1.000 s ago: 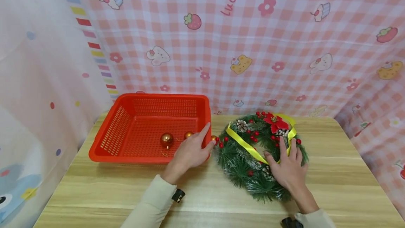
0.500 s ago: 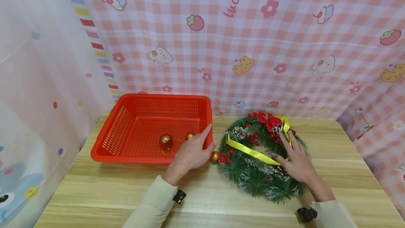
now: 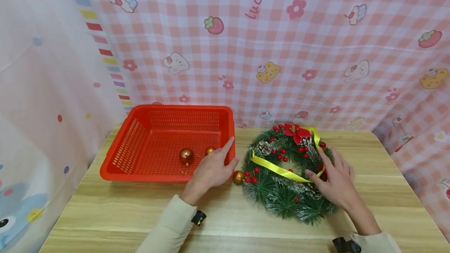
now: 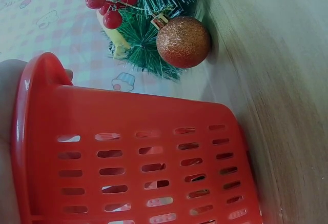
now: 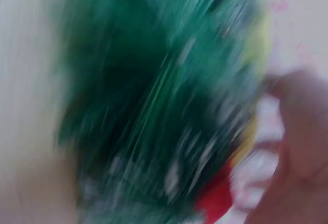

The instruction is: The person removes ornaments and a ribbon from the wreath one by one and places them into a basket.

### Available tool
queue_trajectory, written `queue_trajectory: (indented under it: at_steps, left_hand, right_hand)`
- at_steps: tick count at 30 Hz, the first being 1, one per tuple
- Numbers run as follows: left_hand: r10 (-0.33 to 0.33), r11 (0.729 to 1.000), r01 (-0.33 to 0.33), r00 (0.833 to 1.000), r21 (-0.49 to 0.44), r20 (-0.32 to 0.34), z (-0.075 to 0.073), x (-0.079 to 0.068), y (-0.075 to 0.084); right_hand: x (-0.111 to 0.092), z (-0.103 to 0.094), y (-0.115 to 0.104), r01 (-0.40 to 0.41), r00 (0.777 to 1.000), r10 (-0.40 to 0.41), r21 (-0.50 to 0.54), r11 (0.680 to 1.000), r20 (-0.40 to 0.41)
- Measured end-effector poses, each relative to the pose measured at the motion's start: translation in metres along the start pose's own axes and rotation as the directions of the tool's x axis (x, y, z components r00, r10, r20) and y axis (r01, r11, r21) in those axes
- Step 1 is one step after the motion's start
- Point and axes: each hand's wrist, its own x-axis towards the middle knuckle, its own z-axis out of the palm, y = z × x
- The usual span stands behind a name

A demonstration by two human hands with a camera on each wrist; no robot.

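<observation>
Where "luck" marked the curtain (image 3: 154,38), a wreath (image 3: 283,202) lay below

Though slanted, the word read clearly. The wreath sat on the counter (image 3: 267,239), right of the red basket (image 3: 154,177). The left hand (image 3: 211,170) lay over the basket's rim, index finger straight; whether its grip held the rim could not be told. The right hand (image 3: 335,183), fingers spread at the wreath's edge, gripped nothing visible.

The person wears a cream left sleeve (image 3: 166,223) and matching right sleeve (image 3: 377,243), with a small black device (image 3: 199,218) at each cuff.
</observation>
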Motion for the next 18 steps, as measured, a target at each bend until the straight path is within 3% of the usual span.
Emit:
queue_trajectory:
  at_steps: [3, 6, 8, 12, 18]
  left_hand:
    - [-0.002, 1.0, 0.002, 1.0, 0.003, 0.001, -0.001, 0.0, 0.0]
    - [-0.009, 1.0, 0.009, 1.0, 0.007, -0.006, -0.002, -0.001, 0.0]
    - [-0.012, 1.0, 0.012, 1.0, 0.012, -0.004, -0.002, -0.001, 0.0]
    - [0.002, 1.0, -0.002, 1.0, 0.008, 0.001, -0.002, -0.001, 0.001]
    - [0.008, 1.0, -0.008, 1.0, 0.009, -0.006, -0.001, -0.002, 0.001]
  right_hand:
    - [-0.008, -0.001, -0.017, -0.186, 0.982, 0.185, 0.016, 0.982, 0.042]
    - [-0.01, 0.004, -0.03, -0.342, 0.936, 0.337, 0.042, 0.939, 0.103]
    - [-0.008, 0.01, -0.035, -0.406, 0.91, 0.398, 0.047, 0.913, 0.12]
    - [-0.003, 0.022, -0.038, -0.452, 0.891, 0.448, 0.054, 0.89, 0.072]
    - [0.003, 0.035, -0.035, -0.44, 0.897, 0.441, 0.048, 0.897, -0.025]
